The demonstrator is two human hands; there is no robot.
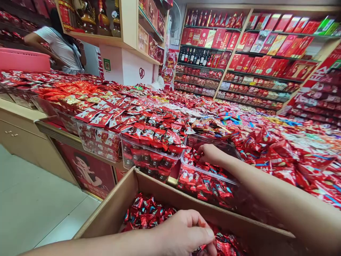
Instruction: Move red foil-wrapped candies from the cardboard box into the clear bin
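Observation:
Red-wrapped candies [145,213] lie in an open cardboard box [114,209] right in front of me. Over this box is my left hand [189,229], its fingers curled toward the thumb; what they hold, if anything, is hidden. My right hand [211,154] reaches into a clear plastic bin [207,176] of similar red-wrapped candies, just beyond the box. Its fingers are bent down and drawn together among the candies, and their tips are partly hidden. Beside that bin, to the left, stands another clear bin [151,160] of red and black packets.
Large red packets [282,156] are heaped beside my right forearm. More packet-filled bins [98,138] line the counter leftward. A pink basket [23,59] and a person [58,46] are at the far left. Shelves [213,65] of bottles and boxes stand behind.

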